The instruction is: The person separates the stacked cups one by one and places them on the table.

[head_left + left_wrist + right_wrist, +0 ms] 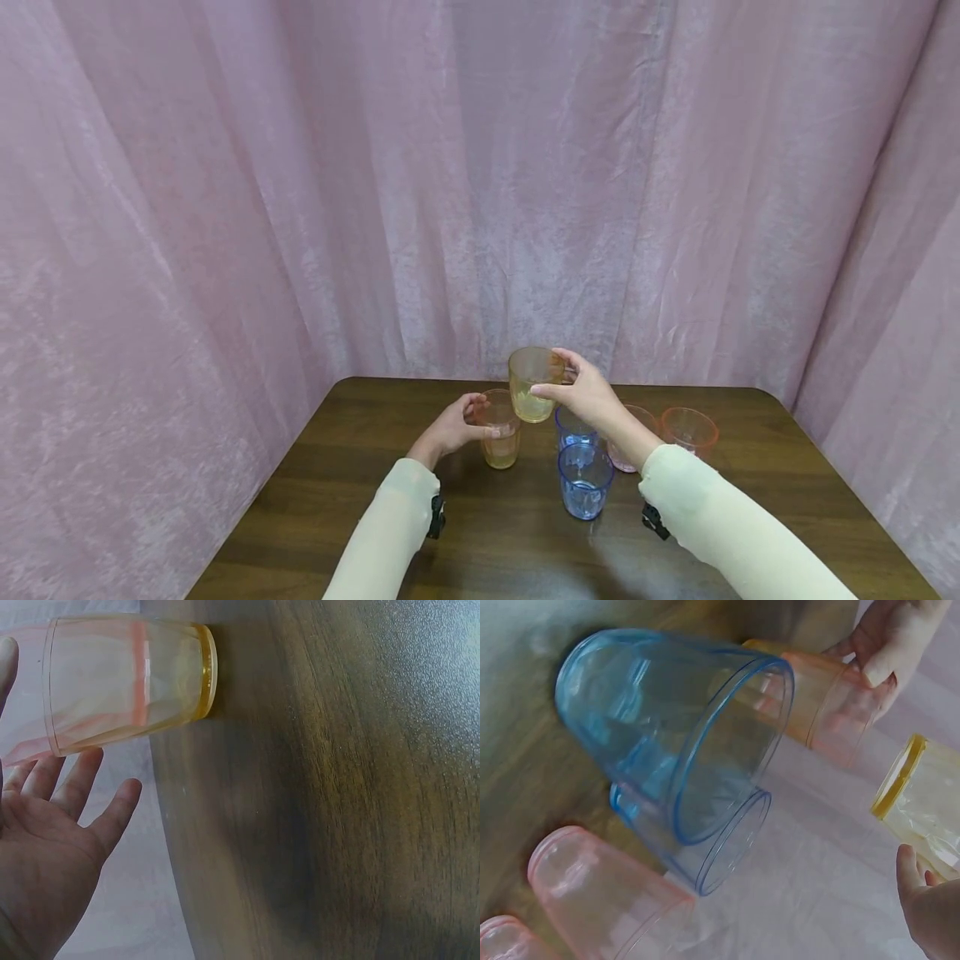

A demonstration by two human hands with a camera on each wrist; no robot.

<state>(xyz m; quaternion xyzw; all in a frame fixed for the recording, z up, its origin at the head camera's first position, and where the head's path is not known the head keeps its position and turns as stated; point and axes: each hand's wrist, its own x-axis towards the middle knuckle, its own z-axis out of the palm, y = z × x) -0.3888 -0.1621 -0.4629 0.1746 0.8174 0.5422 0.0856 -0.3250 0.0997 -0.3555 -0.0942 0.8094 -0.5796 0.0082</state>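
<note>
In the head view my left hand [452,429] holds a clear orange cup [498,408], which sits nested in a yellow cup [500,454] on the table. The left wrist view shows the thumb on one side of the orange cup [22,690] and the fingers along the other. To the right and higher, my right hand [588,392] grips a second yellow cup [531,404] in the air, thumb on the near side. That cup [934,802] is partly cut off in the right wrist view.
Two blue cups [585,483] stand close together below the right hand. A pink cup [624,460] and another orange cup [690,429] are at the right, partly behind the right forearm. Under them is a brown wooden table [315,517], with a pink curtain [480,183] behind.
</note>
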